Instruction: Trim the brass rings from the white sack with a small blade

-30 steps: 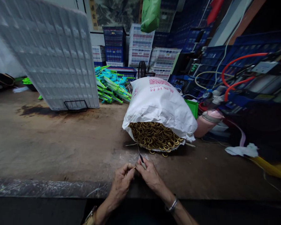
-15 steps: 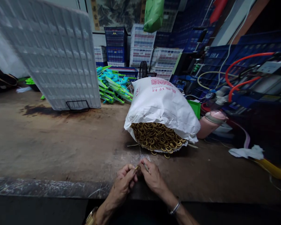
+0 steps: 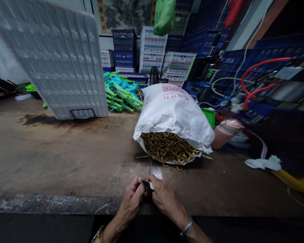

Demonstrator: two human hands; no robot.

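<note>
Close to the table's front edge, my left hand (image 3: 133,196) is closed, its thumb and fingers pinching a small brass-coloured ring (image 3: 145,179), mostly hidden. My right hand (image 3: 165,195) is closed around a small tool with a dark, pointed blade and a white part (image 3: 151,185), which looks like a small knife. The blade tip meets the fingers of my left hand beside the ring. Just beyond both hands lies a white woven sack (image 3: 173,111), its open mouth facing me and full of brass-coloured rings (image 3: 169,146). A couple of rings lie on the table at its lip.
A large translucent ribbed panel (image 3: 66,64) stands at left in a black wire stand (image 3: 83,114). Behind the sack are a green and turquoise pile (image 3: 123,92) and stacked crates (image 3: 153,42). A pink bottle (image 3: 225,133) and red hoses (image 3: 245,81) are at right.
My right hand has turned, so the tool's dark blade and white part now show between my hands. The ring in my left hand is more hidden. The sack has stayed put.
</note>
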